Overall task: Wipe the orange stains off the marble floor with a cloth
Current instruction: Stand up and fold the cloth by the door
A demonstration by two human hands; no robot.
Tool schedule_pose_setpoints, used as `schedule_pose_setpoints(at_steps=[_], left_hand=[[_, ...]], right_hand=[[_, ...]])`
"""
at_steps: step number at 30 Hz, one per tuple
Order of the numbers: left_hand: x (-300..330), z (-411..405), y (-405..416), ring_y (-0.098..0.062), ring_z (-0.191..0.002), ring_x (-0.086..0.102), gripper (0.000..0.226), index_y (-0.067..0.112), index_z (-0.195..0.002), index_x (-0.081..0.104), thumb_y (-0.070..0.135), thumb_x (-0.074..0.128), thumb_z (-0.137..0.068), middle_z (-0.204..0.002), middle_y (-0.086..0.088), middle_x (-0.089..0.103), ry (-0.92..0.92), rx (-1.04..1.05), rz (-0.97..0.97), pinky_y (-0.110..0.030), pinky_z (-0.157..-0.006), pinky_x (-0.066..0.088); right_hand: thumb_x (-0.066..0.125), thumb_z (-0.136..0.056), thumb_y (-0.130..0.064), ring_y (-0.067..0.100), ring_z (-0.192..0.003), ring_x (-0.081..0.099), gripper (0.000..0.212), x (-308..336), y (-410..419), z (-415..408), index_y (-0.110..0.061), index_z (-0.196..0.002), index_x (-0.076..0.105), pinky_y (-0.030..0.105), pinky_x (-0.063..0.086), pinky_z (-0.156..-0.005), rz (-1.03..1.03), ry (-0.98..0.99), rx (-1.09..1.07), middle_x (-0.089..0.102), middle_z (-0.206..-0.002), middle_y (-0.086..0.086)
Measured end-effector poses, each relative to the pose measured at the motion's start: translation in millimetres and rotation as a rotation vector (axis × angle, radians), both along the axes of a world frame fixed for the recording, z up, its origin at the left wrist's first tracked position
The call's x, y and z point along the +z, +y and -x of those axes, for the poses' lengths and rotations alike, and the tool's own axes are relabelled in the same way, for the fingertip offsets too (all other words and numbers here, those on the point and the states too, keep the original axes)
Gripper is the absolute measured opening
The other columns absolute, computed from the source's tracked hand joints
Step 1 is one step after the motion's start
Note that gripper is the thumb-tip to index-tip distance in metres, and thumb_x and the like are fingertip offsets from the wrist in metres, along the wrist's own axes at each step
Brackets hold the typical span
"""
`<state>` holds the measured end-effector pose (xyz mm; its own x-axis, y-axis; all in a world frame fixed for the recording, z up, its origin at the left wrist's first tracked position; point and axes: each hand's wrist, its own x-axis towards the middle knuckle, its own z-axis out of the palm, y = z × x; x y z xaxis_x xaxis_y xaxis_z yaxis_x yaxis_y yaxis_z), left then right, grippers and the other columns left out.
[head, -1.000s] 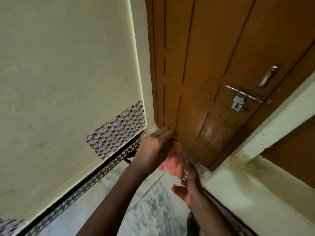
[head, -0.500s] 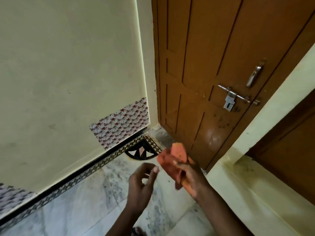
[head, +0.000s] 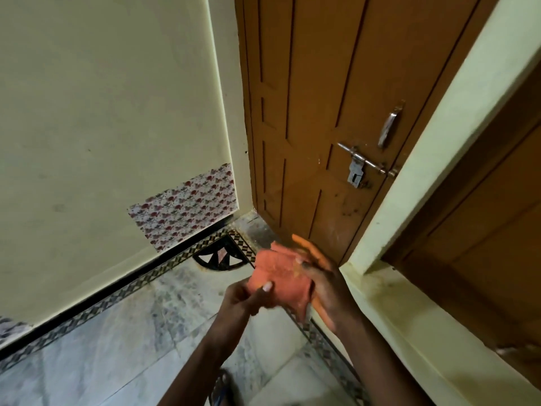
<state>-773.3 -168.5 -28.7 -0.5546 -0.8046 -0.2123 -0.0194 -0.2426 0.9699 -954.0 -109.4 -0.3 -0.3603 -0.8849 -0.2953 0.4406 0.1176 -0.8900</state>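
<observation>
An orange-stained cloth (head: 278,276) is held up in front of me, above the grey-veined marble floor (head: 126,341). My right hand (head: 325,282) holds it from the right, thumb on top, its fingers smeared orange. My left hand (head: 243,298) pinches the cloth's lower left edge between thumb and fingers. I make out no orange stain on the bare floor.
A brown wooden door (head: 316,112) with a metal bolt latch (head: 360,165) stands shut in the corner ahead. A cream wall (head: 102,112) with a patterned patch runs on the left, a cream ledge (head: 409,317) on the right. A dark patterned border strip (head: 123,291) edges the floor.
The cloth passed from near the door's foot into my right hand, then my left hand rose to pinch its edge. The view pulled back from the door corner.
</observation>
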Motion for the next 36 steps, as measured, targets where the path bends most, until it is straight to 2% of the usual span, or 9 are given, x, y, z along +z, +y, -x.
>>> schedule_pose_setpoints(at_steps=[3,6,11,16,21,25,28,33,36], left_hand=[[4,5,-9,-0.01,-0.057,0.046,0.037,0.003,-0.075,0.067,0.032,0.083,-0.09,-0.063,0.001,0.055,0.017,0.033,0.011,-0.016,-0.056,0.037],[9,9,-22,-0.01,-0.058,0.059,0.032,-0.006,-0.082,0.069,0.017,0.092,-0.079,-0.067,-0.005,0.065,0.036,0.013,0.01,-0.019,-0.053,0.046],[1,8,-47,-0.012,-0.067,0.074,0.041,-0.004,-0.116,0.055,-0.014,0.079,-0.084,-0.077,0.001,0.078,0.002,-0.037,0.044,-0.027,-0.05,0.056],[-12,-4,-72,-0.005,-0.084,0.073,0.053,0.012,-0.133,0.06,-0.006,0.08,-0.088,-0.099,0.032,0.069,-0.108,-0.082,0.281,-0.037,-0.066,0.066],[-22,-19,-98,-0.01,-0.085,0.075,0.03,0.01,-0.118,0.075,0.01,0.084,-0.089,-0.1,0.008,0.078,-0.114,-0.037,0.232,-0.03,-0.06,0.061],[-22,-25,-114,-0.017,-0.077,0.077,0.025,0.012,-0.111,0.079,0.018,0.088,-0.087,-0.093,-0.002,0.082,-0.117,0.014,0.211,-0.031,-0.054,0.059],[-27,-31,-128,-0.019,-0.085,0.078,0.023,0.019,-0.11,0.081,0.012,0.087,-0.089,-0.097,0.005,0.082,-0.167,0.014,0.3,-0.04,-0.071,0.066],[-17,-37,-135,0.002,-0.091,0.073,0.036,0.04,-0.11,0.074,0.013,0.084,-0.087,-0.102,0.033,0.075,-0.197,-0.003,0.517,-0.014,-0.073,0.056],[-19,-38,-139,-0.003,-0.094,0.074,0.03,0.031,-0.113,0.078,0.015,0.08,-0.088,-0.106,0.023,0.078,-0.163,-0.022,0.423,-0.037,-0.078,0.066]], right_hand=[[0.063,-0.099,-0.032,0.034,-0.108,0.073,0.029,4,-6,0,-0.016,-0.119,0.076,0.05,0.061,-0.092,-0.066,-0.136,-0.143,0.078,-0.12,0.016],[0.046,-0.11,-0.033,0.035,-0.101,0.07,0.041,-4,-12,-1,-0.005,-0.126,0.072,0.047,0.056,-0.089,-0.228,-0.378,-0.223,0.081,-0.101,0.017],[0.059,-0.103,-0.035,0.034,-0.112,0.069,0.036,-18,-22,-7,-0.01,-0.125,0.075,0.047,0.058,-0.09,-0.337,-0.41,-0.299,0.075,-0.126,0.021],[0.084,-0.087,-0.017,0.038,-0.108,0.07,0.058,-31,-32,-18,-0.021,-0.139,0.058,0.041,0.063,-0.065,-0.44,-0.206,-0.185,0.07,-0.123,0.017],[0.084,-0.076,0.014,0.036,-0.11,0.071,0.099,-33,-45,-35,-0.051,-0.139,0.046,0.042,0.065,-0.067,-0.323,-0.058,-0.215,0.07,-0.123,0.014],[0.088,-0.071,0.014,0.03,-0.103,0.077,0.072,-31,-62,-52,-0.027,-0.127,0.069,0.04,0.066,-0.066,-0.267,0.193,-0.241,0.082,-0.105,0.007],[0.086,-0.069,0.018,0.021,-0.098,0.078,0.059,-28,-70,-61,-0.023,-0.11,0.074,0.023,0.062,-0.069,-0.264,0.378,-0.252,0.082,-0.098,-0.002],[0.09,-0.076,0.001,0.005,-0.094,0.075,0.045,-24,-77,-71,-0.025,-0.112,0.079,0.014,0.057,-0.074,-0.305,0.666,-0.243,0.08,-0.103,-0.011],[0.085,-0.08,0.0,0.013,-0.103,0.073,0.046,-23,-83,-76,-0.028,-0.116,0.079,0.026,0.061,-0.086,-0.339,0.69,-0.264,0.079,-0.11,-0.009]])
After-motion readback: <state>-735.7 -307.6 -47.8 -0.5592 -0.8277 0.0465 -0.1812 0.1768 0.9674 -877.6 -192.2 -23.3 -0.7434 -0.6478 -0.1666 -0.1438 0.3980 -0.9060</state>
